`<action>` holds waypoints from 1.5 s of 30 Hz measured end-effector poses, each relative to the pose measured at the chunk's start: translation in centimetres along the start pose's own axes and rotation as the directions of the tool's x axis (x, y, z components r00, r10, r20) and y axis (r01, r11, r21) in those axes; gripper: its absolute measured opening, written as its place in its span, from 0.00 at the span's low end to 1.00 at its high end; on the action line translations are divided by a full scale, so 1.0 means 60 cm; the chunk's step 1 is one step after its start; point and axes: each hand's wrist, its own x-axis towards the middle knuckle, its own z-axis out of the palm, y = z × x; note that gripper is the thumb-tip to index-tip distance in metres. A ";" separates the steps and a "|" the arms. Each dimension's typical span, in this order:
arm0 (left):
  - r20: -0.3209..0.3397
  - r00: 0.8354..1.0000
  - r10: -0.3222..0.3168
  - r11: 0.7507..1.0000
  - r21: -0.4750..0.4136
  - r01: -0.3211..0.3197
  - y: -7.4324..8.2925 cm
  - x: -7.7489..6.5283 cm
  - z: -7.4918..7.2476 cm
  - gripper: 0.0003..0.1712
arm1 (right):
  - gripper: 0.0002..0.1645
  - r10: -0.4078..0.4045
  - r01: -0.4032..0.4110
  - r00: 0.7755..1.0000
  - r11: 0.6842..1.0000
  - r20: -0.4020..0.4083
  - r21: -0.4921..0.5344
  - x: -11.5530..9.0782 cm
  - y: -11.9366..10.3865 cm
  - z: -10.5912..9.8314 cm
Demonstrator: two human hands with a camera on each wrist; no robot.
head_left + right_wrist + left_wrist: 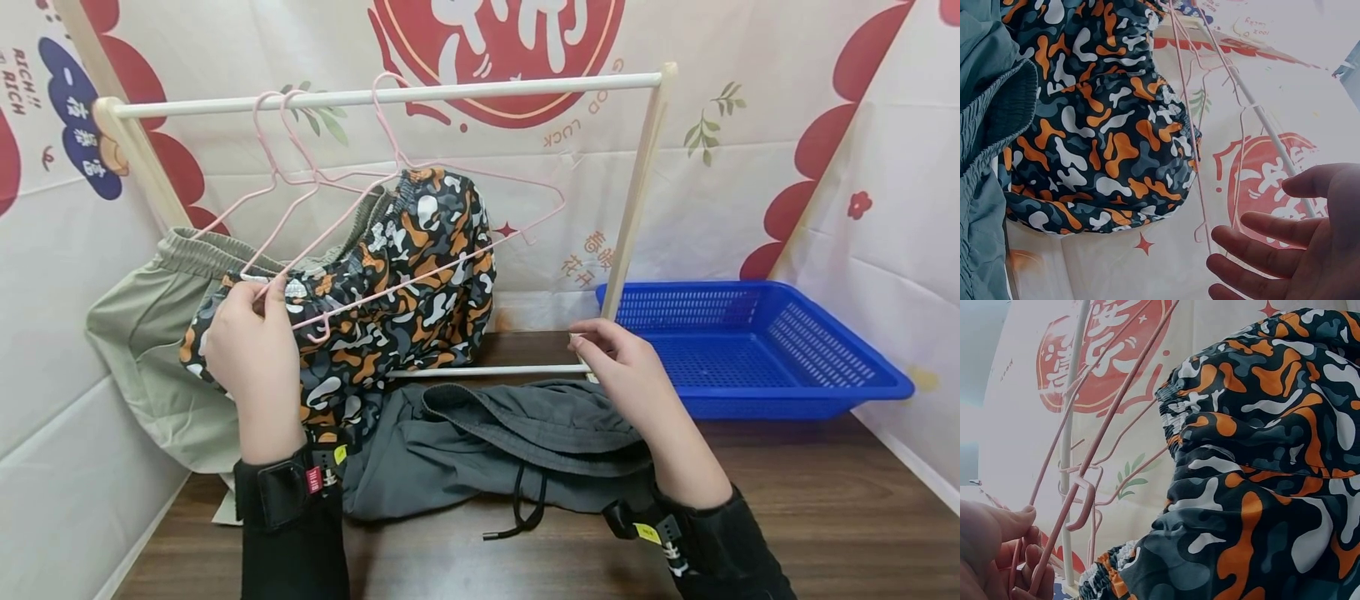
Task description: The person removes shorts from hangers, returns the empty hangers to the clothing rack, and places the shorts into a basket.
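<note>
A blue basket (787,404) sits at the table's (465,567) far right corner, just beside the rack (525,87); its slotted walls and mesh floor are in view.

The left hand (251,342) pinches a pink hanger (450,263) at its left end, with thumb and fingers closed round the wire. That hanger slants up and away from the hand to the right, its hook at the rack's top rail and its lower bar crossing in front of the patterned shorts (360,350). The shorts' gathered waistband is just beyond the left hand, their far side bulging up under the hanger.

The right hand (615,362) holds nothing: its fingers are extended, with a gap to the thumb. It is below and to the right of the hanger's free end, apart from it, and close to the rack's right post; I cannot tell whether it touches the post.

Two other hangers (256,117) hook over the rail farther left. Green shorts (161,367) hang there, by the table's left edge, partly behind the patterned pair. Grey shorts (480,450) lie across the middle of the table, a black cord (501,535) trailing toward the near edge.
</note>
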 end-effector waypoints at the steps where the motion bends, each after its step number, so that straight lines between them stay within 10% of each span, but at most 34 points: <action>1: 0.006 1.000 -0.001 1.000 0.001 0.001 -0.001 0.000 0.001 0.29 | 0.24 0.000 0.000 1.000 1.000 0.001 0.000 0.000 -0.001 0.000; 31: 0.130 0.991 0.011 0.999 -0.035 -0.006 -0.019 -0.011 0.014 0.29 | 0.25 -0.001 0.001 1.000 1.000 -0.003 0.013 0.003 0.006 -0.004; 45: -0.025 0.998 0.052 0.987 -0.153 -0.055 -0.021 -0.026 0.012 0.15 | 0.24 0.005 -0.005 1.000 1.000 0.003 -0.002 0.002 0.003 -0.003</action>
